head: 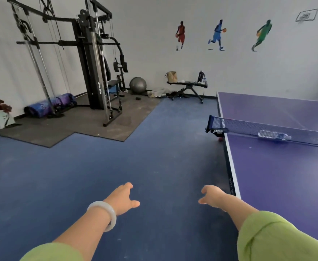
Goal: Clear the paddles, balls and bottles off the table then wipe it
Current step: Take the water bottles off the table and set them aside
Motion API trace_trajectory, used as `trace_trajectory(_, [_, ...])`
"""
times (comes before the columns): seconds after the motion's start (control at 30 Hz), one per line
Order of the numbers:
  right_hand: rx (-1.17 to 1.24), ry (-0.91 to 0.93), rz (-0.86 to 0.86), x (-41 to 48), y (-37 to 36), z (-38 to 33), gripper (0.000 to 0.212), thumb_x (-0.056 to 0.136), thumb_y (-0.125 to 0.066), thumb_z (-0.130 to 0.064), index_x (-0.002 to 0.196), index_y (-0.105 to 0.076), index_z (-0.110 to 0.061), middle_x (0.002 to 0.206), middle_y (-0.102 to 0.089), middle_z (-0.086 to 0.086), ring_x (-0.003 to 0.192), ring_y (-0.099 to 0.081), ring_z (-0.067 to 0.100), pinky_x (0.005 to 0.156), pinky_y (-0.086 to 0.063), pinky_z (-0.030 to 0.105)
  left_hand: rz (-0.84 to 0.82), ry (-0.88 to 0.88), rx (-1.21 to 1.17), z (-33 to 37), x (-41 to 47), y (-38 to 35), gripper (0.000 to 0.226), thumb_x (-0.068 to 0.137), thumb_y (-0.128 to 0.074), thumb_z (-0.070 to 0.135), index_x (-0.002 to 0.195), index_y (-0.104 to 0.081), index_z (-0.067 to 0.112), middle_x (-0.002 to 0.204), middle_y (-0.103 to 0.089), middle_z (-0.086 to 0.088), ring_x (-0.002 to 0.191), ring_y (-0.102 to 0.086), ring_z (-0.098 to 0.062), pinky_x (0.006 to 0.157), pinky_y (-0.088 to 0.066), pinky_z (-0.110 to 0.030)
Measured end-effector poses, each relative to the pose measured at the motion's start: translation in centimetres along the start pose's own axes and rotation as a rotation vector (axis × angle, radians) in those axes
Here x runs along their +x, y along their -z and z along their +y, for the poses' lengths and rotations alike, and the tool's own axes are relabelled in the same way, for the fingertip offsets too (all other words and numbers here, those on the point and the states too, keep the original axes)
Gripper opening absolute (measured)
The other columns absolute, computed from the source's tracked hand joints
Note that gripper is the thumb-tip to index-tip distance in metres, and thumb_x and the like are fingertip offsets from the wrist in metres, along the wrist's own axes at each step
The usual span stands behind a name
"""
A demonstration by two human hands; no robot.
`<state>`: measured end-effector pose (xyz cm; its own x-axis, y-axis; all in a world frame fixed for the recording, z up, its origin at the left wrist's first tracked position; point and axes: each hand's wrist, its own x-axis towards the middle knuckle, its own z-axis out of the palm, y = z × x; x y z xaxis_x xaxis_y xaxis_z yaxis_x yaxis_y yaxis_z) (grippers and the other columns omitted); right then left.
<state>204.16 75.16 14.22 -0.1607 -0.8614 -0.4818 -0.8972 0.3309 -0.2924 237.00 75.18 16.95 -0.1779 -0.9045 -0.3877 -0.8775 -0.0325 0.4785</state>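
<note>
Clear bottle [274, 136] beside net [248, 127], well beyond left hand [123, 197], right hand [213, 198], fingers relaxed

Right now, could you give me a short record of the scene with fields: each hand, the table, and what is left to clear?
left hand: open, empty, over the floor
right hand: open, empty, near the table's edge
table: purple, on the right, only partly in view
net: stretched across the table
bottle: clear, lying on its side at the net
left to clear: the bottle, as far as the view shows
cloth: none in view
</note>
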Motion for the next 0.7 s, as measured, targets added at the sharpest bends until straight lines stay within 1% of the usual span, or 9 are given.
trace_trajectory(0.1, [0.053,-0.077,0.021,3.6,2.3,-0.2,0.055,0.092,-0.064,-0.03,0.139,-0.045,-0.009,0.139,-0.048,0.006,0.126,-0.049,0.022,0.1,-0.041,0.027,-0.042,-0.088,0.025,2.1,6.5,2.3,0.068,0.093,-0.061,0.038,0.149,-0.027,0.019,0.147,-0.038,0.0,0.126,-0.047,-0.017,0.104,-0.041,-0.034])
trace_trajectory(0.13, [0.074,-0.106,0.029,4.9,2.9,-0.3,0.055,0.092,-0.065,-0.03,0.139,-0.045,-0.009,0.135,-0.05,0.005,0.122,-0.051,0.022,0.099,-0.042,0.027,-0.059,-0.118,0.041,2.8,8.8,2.9,0.067,0.093,-0.061,0.038,0.149,-0.028,0.019,0.147,-0.038,0.0,0.126,-0.047,-0.017,0.104,-0.041,-0.034])
trace_trajectory(0.2, [0.123,-0.15,0.04,7.9,4.0,-0.7,0.054,0.092,-0.064,-0.032,0.138,-0.045,-0.009,0.121,-0.052,0.002,0.105,-0.053,0.019,0.093,-0.044,0.027,-0.09,-0.164,0.057,4.0,13.5,4.1,0.067,0.094,-0.061,0.037,0.149,-0.028,0.019,0.148,-0.037,0.0,0.127,-0.047,-0.017,0.104,-0.041,-0.034])
trace_trajectory(0.27, [0.18,-0.193,0.067,11.4,5.0,-1.5,0.053,0.093,-0.063,-0.034,0.136,-0.048,-0.009,0.116,-0.055,0.003,0.096,-0.056,0.02,0.088,-0.049,0.029,-0.123,-0.209,0.069,4.9,18.5,5.2,0.067,0.094,-0.061,0.038,0.149,-0.028,0.019,0.147,-0.038,0.0,0.127,-0.046,-0.017,0.104,-0.041,-0.034])
trace_trajectory(0.37, [0.259,-0.238,0.113,16.5,6.8,-3.0,0.048,0.093,-0.062,-0.034,0.133,-0.051,-0.009,0.108,-0.059,0.005,0.1,-0.066,0.027,0.089,-0.054,0.034,-0.164,-0.28,0.102,6.0,25.4,7.2,0.067,0.093,-0.061,0.039,0.149,-0.028,0.019,0.146,-0.039,0.001,0.126,-0.047,-0.016,0.103,-0.041,-0.033])
trace_trajectory(0.43, [0.305,-0.276,0.153,20.3,8.4,-4.3,0.046,0.094,-0.061,-0.034,0.131,-0.051,-0.009,0.11,-0.06,0.005,0.103,-0.065,0.026,0.089,-0.054,0.033,-0.172,-0.318,0.115,6.6,30.6,9.4,0.066,0.093,-0.061,0.039,0.148,-0.029,0.019,0.143,-0.041,0.001,0.123,-0.047,-0.016,0.102,-0.041,-0.031])
trace_trajectory(0.53, [0.295,-0.325,0.202,25.0,11.8,-6.0,0.044,0.096,-0.058,-0.036,0.132,-0.051,-0.012,0.127,-0.057,0.004,0.111,-0.057,0.02,0.09,-0.045,0.026,-0.193,-0.357,0.128,8.1,38.4,13.7,0.064,0.093,-0.06,0.04,0.146,-0.031,0.02,0.137,-0.044,0.002,0.115,-0.05,-0.014,0.095,-0.042,-0.027])
trace_trajectory(0.57, [0.297,-0.343,0.231,26.4,12.8,-6.3,0.043,0.096,-0.057,-0.036,0.132,-0.05,-0.013,0.13,-0.056,0.003,0.112,-0.056,0.019,0.089,-0.043,0.024,-0.192,-0.379,0.136,8.8,40.8,15.0,0.064,0.093,-0.06,0.04,0.146,-0.031,0.019,0.136,-0.044,0.002,0.113,-0.05,-0.014,0.093,-0.041,-0.026])
trace_trajectory(0.7, [0.405,-0.444,0.284,31.5,15.3,-5.8,0.041,0.094,-0.059,-0.037,0.128,-0.054,-0.014,0.125,-0.058,0.002,0.1,-0.057,0.016,0.087,-0.049,0.026,-0.218,-0.433,0.16,12.5,49.8,17.7,0.062,0.093,-0.061,0.038,0.145,-0.034,0.018,0.135,-0.045,0.001,0.112,-0.049,-0.014,0.094,-0.042,-0.027])
